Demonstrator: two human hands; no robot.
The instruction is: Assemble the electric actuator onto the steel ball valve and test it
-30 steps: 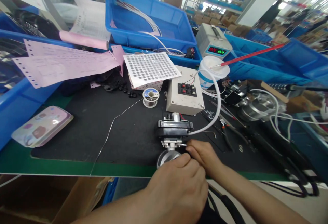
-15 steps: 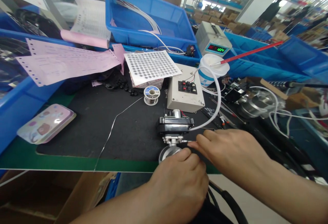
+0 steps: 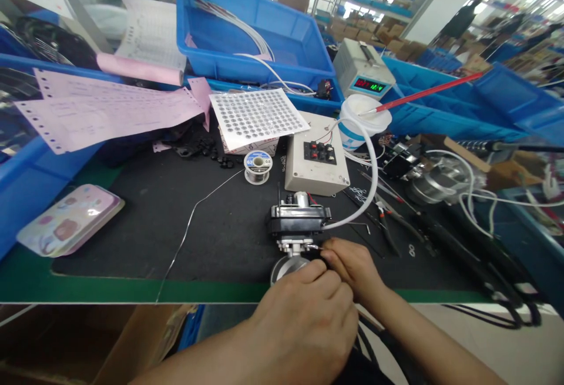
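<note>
Right hand (image 3: 352, 263) pinched tool (image 3: 315, 247) at valve (image 3: 287, 268), apparently mid-turn; left hand (image 3: 311, 317) curled, grip undeterminable. Further turning called for steadiness.

Left hand (image 3: 312, 314): curled over the round metal body (image 3: 287, 267)
Right hand (image 3: 355, 261): pinching a thin metal rod (image 3: 316, 248)
Black actuator (image 3: 296, 221): joined to a white tube (image 3: 374, 170)

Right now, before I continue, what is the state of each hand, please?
Left hand: curled closed at the metal ring; what it grips is hidden.
Right hand: closed, holding a thin metal rod.
</note>
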